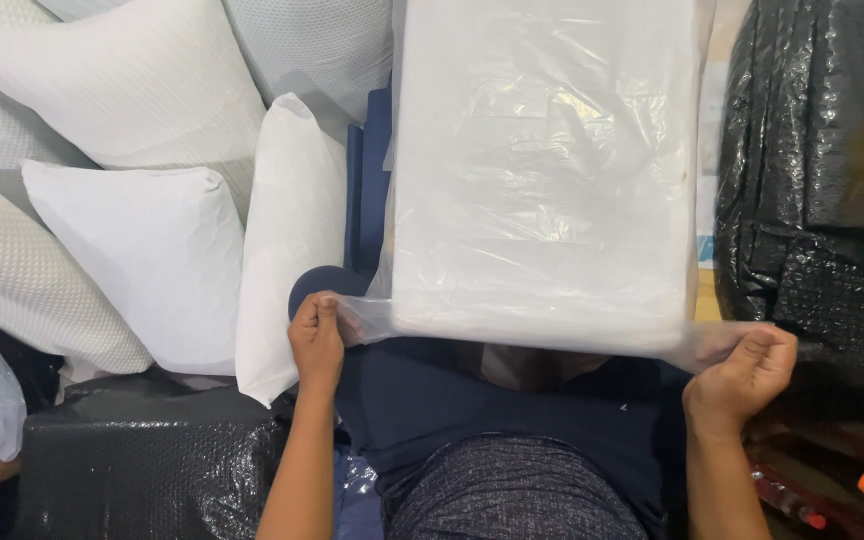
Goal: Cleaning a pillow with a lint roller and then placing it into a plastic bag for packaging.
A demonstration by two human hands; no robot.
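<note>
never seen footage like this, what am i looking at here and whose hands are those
There is one picture, taken by a camera on a person's head, looking down at their own two bare hands; no machine is involved. The left hand and the right hand each pinch a near corner of a clear plastic bag pulled over a flat white pillow or cushion in front of them. To the left lie several white pillows. Black bubble wrap sits on the right and at lower left.
</note>
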